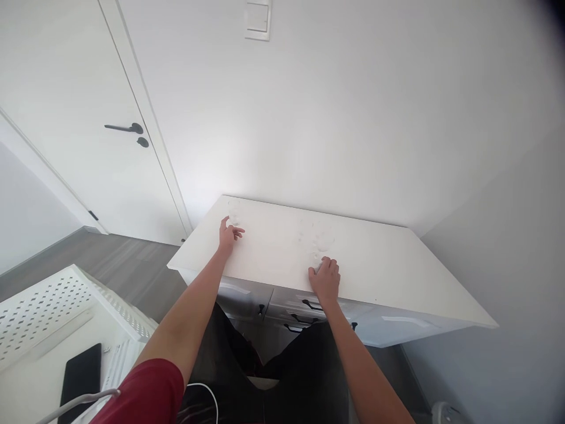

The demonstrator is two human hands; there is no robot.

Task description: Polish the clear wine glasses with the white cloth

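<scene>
A white cabinet [375, 277] stands before me, with faint, see-through objects on its top. My left hand [227, 237] is at the left end, fingers spread, beside a clear object [234, 220]; I cannot tell whether they touch. Farther right, my right hand [326, 279] rests low near the front edge with its fingers curled. A small clear piece [315, 258] shows between its thumb and fingers. Just behind it lie several more transparent pieces [324, 238], too faint to name.
Black-handled drawers [304, 318] are below the cabinet top. Behind it is a white wall with a light switch [258, 17]; a door with a dark handle [124, 128] is at left. A white perforated stand [48, 306] and a black tablet-like slab [82, 377] sit lower left.
</scene>
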